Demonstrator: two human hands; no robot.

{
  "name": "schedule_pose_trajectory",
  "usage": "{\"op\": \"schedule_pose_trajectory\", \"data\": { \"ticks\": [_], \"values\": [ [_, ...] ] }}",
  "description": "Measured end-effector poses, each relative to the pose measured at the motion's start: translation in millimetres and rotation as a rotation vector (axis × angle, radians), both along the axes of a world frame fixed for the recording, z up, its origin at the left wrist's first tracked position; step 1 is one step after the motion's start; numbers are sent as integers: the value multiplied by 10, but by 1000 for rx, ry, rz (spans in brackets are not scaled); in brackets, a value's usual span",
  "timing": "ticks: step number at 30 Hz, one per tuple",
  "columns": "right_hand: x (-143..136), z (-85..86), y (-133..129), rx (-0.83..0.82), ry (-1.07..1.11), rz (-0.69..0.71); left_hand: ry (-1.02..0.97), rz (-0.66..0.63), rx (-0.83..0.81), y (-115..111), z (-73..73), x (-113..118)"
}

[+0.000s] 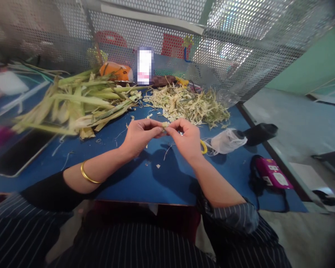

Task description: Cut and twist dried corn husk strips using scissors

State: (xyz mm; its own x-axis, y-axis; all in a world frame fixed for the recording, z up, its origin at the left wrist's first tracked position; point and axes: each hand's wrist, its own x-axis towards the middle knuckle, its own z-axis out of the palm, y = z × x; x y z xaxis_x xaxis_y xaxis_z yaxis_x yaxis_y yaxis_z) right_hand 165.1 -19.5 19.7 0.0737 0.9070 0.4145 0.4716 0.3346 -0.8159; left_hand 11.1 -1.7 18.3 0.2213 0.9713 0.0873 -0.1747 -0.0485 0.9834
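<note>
1. The left hand (139, 136) and right hand (185, 137) are pinching a small pale piece (165, 125) between closed fingertips, apparently steadying it from both sides.
2. Just beyond the grip, curly, dry shreds (184, 104) are lying heaped, seemingly within easy reach.
3. Farther left, long fibrous husks (80, 98) are sprawling.
4. Rightward, a white thread spool (227, 142) is resting on the smooth blue table (123, 190).

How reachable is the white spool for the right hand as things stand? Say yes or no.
Probably yes: the white spool sits just right of the right hand, with little but a yellow loop between them. That hand would first need to release the pale piece pinched with the left hand.
</note>
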Motion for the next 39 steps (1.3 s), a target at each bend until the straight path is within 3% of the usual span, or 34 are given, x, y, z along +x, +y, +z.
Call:
{"op": "schedule_pose_trajectory", "data": {
  "ticks": [8,14,18,30,39],
  "values": [
    [27,10,21,-54,19,41,7,-10,-46,7,-15,-3],
    [71,60,15,250,-211,123,-84,-32,-225,29,1,-22],
    [66,31,14,332,-318,121,-110,-47,-256,21,-1,-25],
    [1,-19,-19,283,-246,38,-138,30,-123,17,-48,25],
    [-8,1,0,47,-26,-5,-61,34,11,12,-86,29]
  ]
}}
